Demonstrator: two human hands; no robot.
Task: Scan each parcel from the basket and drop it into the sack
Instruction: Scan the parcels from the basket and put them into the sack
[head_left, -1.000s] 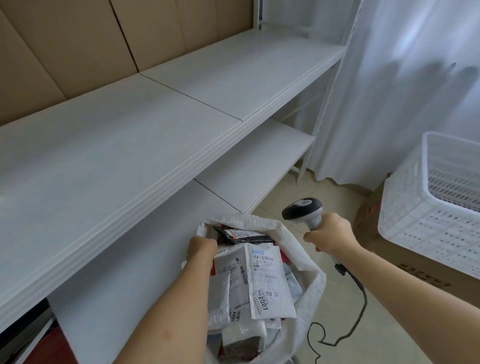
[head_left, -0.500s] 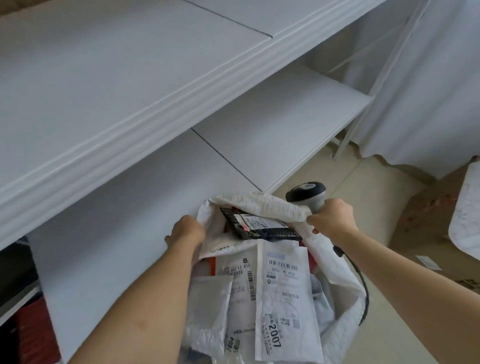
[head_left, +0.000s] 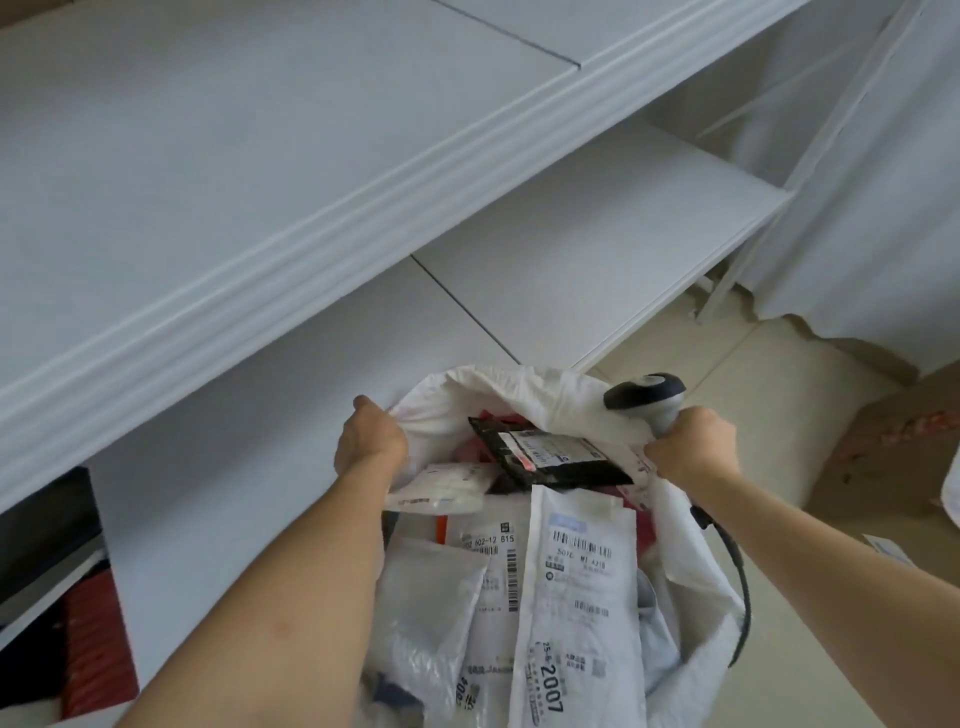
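A white woven sack (head_left: 524, 387) stands open on the floor below me, stuffed with several parcels. On top lie a black parcel (head_left: 550, 454) with a white label and a long white mailer (head_left: 576, 597) marked 2007. My left hand (head_left: 370, 441) grips the sack's left rim. My right hand (head_left: 693, 449) holds the grey barcode scanner (head_left: 647, 397) by its handle and also pinches the sack's right rim. The scanner's black cable (head_left: 737, 582) hangs down the sack's right side.
White shelving (head_left: 291, 171) runs along the left and back, its lower shelf (head_left: 587, 249) right behind the sack. A white curtain (head_left: 878, 208) hangs at the right. A cardboard box (head_left: 893, 457) sits on the tiled floor at the right, with a basket corner (head_left: 953, 483) at the frame edge.
My head has tilted down and closer, so the basket has left the view. My right hand with the scanner came to the sack's right rim, and both hands now spread the mouth wider.
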